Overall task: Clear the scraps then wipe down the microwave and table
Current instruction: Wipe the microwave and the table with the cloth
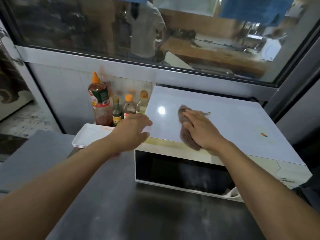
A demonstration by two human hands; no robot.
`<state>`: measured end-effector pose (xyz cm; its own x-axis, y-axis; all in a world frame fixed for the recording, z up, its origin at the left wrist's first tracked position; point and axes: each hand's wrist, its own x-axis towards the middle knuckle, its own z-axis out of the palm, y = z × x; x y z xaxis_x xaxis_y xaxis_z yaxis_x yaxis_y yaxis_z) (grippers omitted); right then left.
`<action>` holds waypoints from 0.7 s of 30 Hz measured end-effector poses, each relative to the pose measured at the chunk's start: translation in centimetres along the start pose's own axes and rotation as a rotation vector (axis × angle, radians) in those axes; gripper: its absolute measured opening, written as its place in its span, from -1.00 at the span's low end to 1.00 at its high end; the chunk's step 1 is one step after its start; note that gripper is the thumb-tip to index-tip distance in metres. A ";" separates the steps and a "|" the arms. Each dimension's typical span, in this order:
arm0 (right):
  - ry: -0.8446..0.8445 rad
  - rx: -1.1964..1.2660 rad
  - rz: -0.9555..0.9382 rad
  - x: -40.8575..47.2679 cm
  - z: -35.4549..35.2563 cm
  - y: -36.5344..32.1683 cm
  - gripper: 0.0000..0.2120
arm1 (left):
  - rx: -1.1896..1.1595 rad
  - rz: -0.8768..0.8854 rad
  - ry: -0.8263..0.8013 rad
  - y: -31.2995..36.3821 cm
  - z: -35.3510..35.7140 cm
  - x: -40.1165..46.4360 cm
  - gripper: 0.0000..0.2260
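A brown cloth (pixel 187 126) is pressed flat onto the microwave (pixel 230 122) top by the right hand (pixel 201 130), fingers straight, while its left corner is apparently touched by the relaxed left hand (pixel 132 132).

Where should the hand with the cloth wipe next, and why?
Probably slide the right hand and the brown cloth toward the right, to the small orange spot on the microwave top. The cloth lies flat under that hand near the middle front, the spot sits uncovered nearer the right edge, and the left hand rests at the top's left front corner.

A wide glass window (pixel 155 32) in a grey metal frame spans the wall, above pale panels (pixel 69 80).
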<state>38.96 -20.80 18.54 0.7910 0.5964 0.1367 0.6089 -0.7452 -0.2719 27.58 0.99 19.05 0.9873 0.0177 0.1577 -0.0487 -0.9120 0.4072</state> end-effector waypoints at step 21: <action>-0.031 0.019 -0.001 10.7 3.8 -7.5 -0.64 | -0.185 -0.099 0.032 -7.3 -1.5 -1.4 -0.64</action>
<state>42.61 -7.66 18.42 0.7882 0.6059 0.1076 0.6079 -0.7393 -0.2897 26.31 8.27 17.23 0.9835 0.1196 0.1359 0.0190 -0.8146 0.5797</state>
